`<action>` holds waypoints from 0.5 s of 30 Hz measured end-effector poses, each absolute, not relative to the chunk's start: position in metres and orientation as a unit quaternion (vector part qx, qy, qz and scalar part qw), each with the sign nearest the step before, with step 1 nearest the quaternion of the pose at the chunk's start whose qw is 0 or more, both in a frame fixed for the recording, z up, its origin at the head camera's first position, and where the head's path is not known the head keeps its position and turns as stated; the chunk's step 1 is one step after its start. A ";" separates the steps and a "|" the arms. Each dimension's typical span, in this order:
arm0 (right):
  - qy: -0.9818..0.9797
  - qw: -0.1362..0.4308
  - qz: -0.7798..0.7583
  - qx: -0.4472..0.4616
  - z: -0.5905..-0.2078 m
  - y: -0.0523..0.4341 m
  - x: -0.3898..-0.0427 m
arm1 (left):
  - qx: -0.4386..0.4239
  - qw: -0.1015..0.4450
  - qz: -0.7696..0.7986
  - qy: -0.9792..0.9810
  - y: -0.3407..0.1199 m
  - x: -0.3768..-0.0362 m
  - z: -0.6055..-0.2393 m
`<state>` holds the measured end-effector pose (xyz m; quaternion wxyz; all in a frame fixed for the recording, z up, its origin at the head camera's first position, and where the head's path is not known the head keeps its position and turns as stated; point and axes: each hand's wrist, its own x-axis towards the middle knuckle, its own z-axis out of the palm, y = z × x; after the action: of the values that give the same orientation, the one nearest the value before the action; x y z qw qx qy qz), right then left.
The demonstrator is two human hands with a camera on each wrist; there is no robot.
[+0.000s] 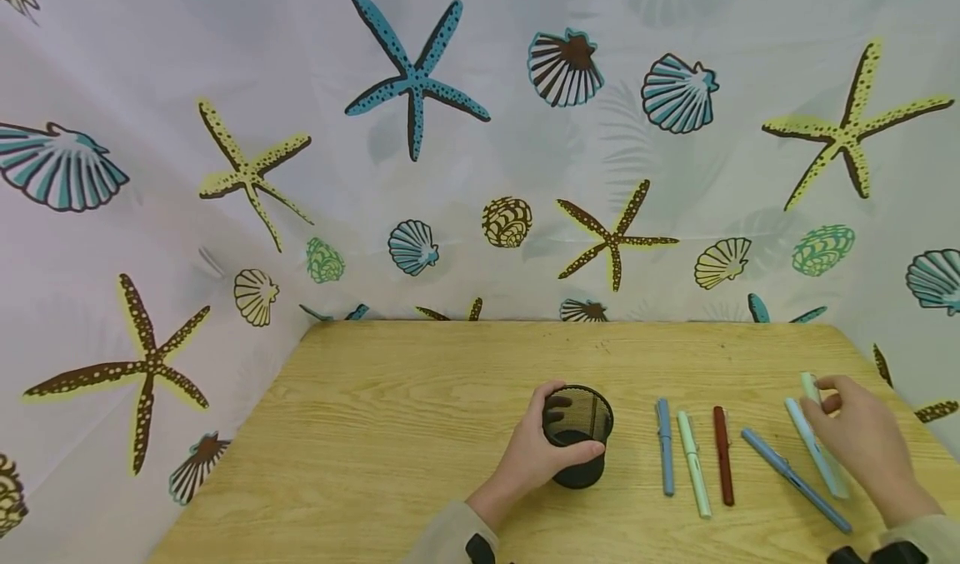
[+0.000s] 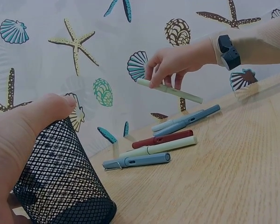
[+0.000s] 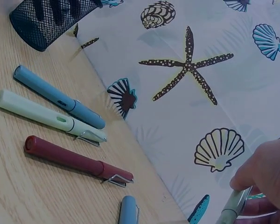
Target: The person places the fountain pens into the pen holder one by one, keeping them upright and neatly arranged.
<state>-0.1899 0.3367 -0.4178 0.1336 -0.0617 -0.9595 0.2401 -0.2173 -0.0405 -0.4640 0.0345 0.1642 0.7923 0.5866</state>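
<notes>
Left hand (image 1: pixel 536 447) steadies a mesh cup (image 1: pixel 602 418); right hand (image 1: pixel 862 431) holds a pale green pen (image 2: pixel 170 90) aloft.
The left hand grips the cup from its nine o'clock; no pen shows inside. Toward three o'clock, a blue pen (image 1: pixel 665 447), mint pen (image 1: pixel 693 464) and dark red pen (image 1: pixel 723 456) lie side by side on the surface (image 1: pixel 420 406), then a slanted blue pen (image 1: pixel 797 478) running ten to four o'clock and a light blue pen (image 1: pixel 812 447). The right hand pinches its pen above that end. This seems the picking-up step; moving on calls for a steady pinch.
</notes>
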 end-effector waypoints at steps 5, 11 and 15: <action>-0.958 0.137 0.248 -0.051 -0.412 0.328 -0.188 | 0.164 0.034 0.587 0.792 -0.040 -0.217 -0.463; -0.953 0.147 0.263 -0.025 -0.409 0.324 -0.187 | 0.165 0.031 0.589 0.790 -0.040 -0.217 -0.463; -0.951 0.151 0.268 -0.017 -0.407 0.320 -0.187 | 0.166 0.030 0.591 0.789 -0.040 -0.217 -0.464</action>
<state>-0.1871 0.3202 -0.4073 0.1506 -0.0168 -0.9515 0.2678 -0.2169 -0.0399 -0.4641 0.0298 0.1661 0.7887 0.5911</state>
